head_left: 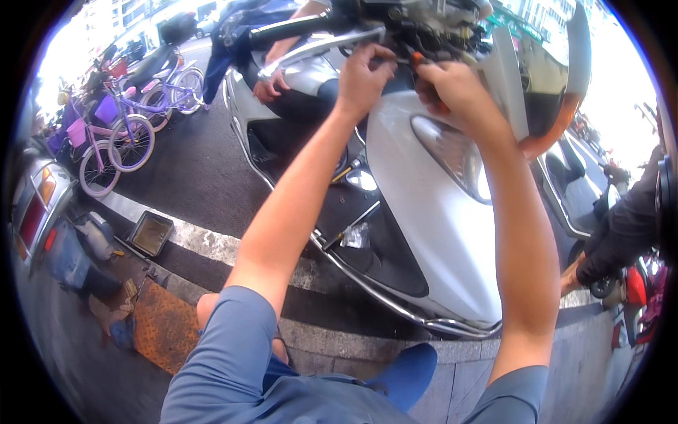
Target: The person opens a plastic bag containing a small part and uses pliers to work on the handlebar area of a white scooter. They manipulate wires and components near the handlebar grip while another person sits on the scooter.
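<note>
Left hand with fingers bent at the exposed handlebar parts of a silver scooter, any hold impossible to tell, orange-handled tool there, tip hidden, right hand clenched around it, dark-clad person cut off at right.

This is an outdoor roadside, apparently a makeshift scooter repair spot. Dark road lies beyond a white painted line, with grey paving on the near side. A silver scooter stands by the paving's edge, its front opened up and dark inner parts bared. Bikes stand parked on the road's left side, a tray and a rusty plate lie near the line, and buildings rise behind in daylight.
</note>
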The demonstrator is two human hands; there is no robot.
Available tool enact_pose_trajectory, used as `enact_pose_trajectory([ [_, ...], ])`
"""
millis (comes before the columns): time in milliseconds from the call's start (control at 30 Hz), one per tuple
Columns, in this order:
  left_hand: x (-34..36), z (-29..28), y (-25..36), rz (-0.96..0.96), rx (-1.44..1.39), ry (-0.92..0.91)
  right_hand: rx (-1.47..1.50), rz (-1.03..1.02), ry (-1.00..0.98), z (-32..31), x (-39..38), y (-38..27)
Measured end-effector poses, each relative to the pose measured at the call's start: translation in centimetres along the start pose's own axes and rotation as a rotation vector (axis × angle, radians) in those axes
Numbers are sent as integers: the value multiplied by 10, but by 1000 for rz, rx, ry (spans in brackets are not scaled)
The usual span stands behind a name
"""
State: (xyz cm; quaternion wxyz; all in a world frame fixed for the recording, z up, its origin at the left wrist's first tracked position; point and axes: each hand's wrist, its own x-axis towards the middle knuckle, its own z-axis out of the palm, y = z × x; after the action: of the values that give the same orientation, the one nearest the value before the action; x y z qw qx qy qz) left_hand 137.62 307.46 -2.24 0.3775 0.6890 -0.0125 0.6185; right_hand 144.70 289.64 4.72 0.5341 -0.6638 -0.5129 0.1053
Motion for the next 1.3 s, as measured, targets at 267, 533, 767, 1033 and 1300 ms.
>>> enact_pose_trajectory([
  [267,-3,2,3,-67,23,39,-135,-64,50,-2,-4,5],
  [533,0,10,-4,175,326,225,-177,-31,39,-7,-2,-2],
  [767,-1,17,1,148,358,357,-124,5,57,-6,2,-3],
  [1033,2,21,3,122,451,445,-88,-51,23,-6,-2,-6],
  [1300,7,24,2,18,470,461,-130,-102,26,-5,3,1],
])
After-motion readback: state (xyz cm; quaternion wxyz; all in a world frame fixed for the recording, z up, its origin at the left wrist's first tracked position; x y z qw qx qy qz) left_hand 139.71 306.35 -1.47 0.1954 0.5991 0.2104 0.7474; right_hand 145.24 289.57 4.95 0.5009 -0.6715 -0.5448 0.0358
